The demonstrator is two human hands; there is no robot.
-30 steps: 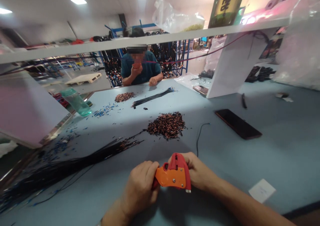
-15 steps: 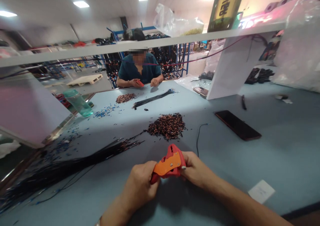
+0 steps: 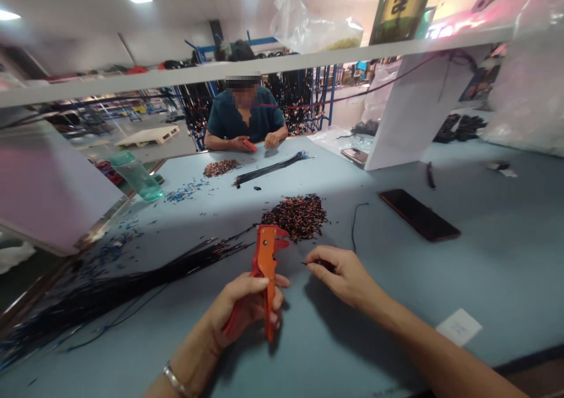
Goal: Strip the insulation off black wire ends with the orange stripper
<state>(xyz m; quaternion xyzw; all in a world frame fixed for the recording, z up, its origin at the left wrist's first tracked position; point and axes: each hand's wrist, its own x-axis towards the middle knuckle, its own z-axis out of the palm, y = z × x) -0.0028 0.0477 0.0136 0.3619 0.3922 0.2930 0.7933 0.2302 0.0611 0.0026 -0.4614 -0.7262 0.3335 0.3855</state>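
My left hand (image 3: 251, 304) is wrapped round the handles of a red and orange wire stripper (image 3: 267, 257), whose head points up and away from me. To its right, my right hand (image 3: 337, 272) pinches a small dark wire piece (image 3: 305, 263) between thumb and fingertips, its tip poking out to the left. Just beyond both hands lies a pile of short black and copper-coloured pieces (image 3: 299, 215). A long bundle of black wires (image 3: 154, 283) stretches across the left side of the table.
Across the table (image 3: 497, 233), a person (image 3: 247, 116) holds a red tool. A phone (image 3: 418, 214), a single wire (image 3: 353, 228) and a paper slip (image 3: 459, 326) lie on the right. A green bottle (image 3: 136, 176) stands at the left edge, under the shelf (image 3: 176, 75).
My hands have moved apart. The stripper has turned upright in my left hand, and my right hand has come away from its head with a small dark piece showing.
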